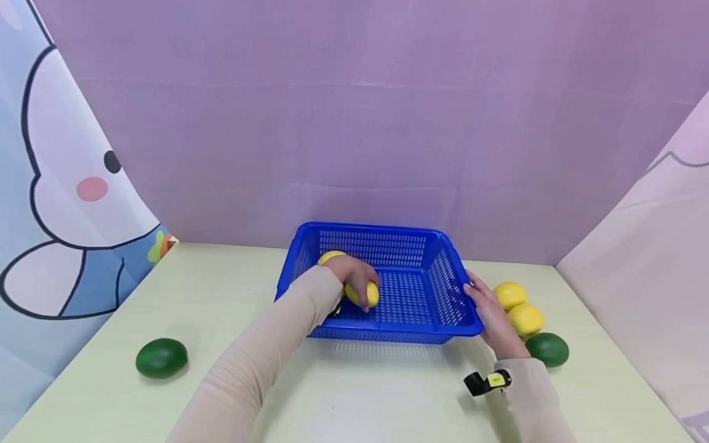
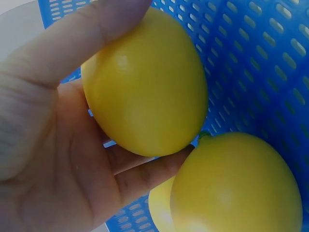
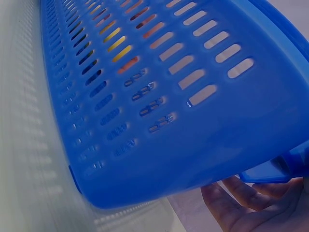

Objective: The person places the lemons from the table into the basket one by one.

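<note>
The left hand (image 1: 354,275) grasps a lemon (image 2: 149,92) inside a blue basket (image 1: 388,328) beside other lemons (image 2: 236,186), while the right hand (image 1: 494,319) grips the rim near two outside lemons (image 1: 527,319) and an avocado (image 1: 547,349).

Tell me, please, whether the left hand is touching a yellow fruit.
Touching: the left wrist view shows the left hand holding a yellow fruit, thumb across its upper edge.

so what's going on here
A person's left hand grips a yellow fruit inside the blue basket, where at least two others lie. The right hand holds the basket at its right end. On the table, two yellow fruits and a green one lie to the right; another green fruit lies left.
</note>
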The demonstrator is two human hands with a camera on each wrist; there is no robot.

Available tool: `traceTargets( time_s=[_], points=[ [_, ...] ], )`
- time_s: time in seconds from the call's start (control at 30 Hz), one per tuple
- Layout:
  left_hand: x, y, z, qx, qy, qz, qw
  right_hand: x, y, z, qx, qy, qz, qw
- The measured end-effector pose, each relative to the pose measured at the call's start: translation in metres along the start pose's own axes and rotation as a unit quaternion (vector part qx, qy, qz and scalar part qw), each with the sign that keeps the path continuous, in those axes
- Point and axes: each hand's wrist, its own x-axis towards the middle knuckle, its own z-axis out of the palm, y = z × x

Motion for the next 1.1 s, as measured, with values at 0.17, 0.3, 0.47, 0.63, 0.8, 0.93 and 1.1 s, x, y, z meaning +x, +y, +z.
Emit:
traceTargets(
  time_s=[0.17,0.3,0.47,0.63,0.8,0.93,1.1],
  points=[
    [0.0028,-0.0017,-0.0001,0.025,-0.007,-0.005,0.9997,0.0000,-0.0005,-0.0005,0.011,-0.005,-0.011,0.9999],
    [0.0036,-0.0032,0.0006,0.029,-0.012,-0.015,0.9994,0.0007,-0.0001,-0.0003,0.015,-0.006,-0.013,0.9998],
    [0.0031,-0.0042,0.0009,0.007,-0.014,-0.025,0.9996,0.0007,0.0008,-0.0008,0.013,-0.005,-0.015,0.9998],
    [0.0009,-0.0046,0.0012,-0.008,-0.018,-0.029,0.9994,0.0004,0.0012,-0.0008,0.016,-0.007,-0.015,0.9997],
    [-0.0008,-0.0053,0.0012,-0.036,-0.013,-0.037,0.9986,0.0005,-0.0002,0.0000,0.015,-0.002,-0.009,0.9998],
    [0.0001,-0.0063,0.0010,-0.048,0.000,-0.026,0.9985,0.0003,-0.0007,0.0007,0.015,0.001,-0.005,0.9999],
    [0.0025,-0.0075,-0.0001,-0.046,0.015,0.001,0.9989,-0.0003,0.0003,-0.0002,0.016,-0.001,-0.009,0.9998]
  ],
)
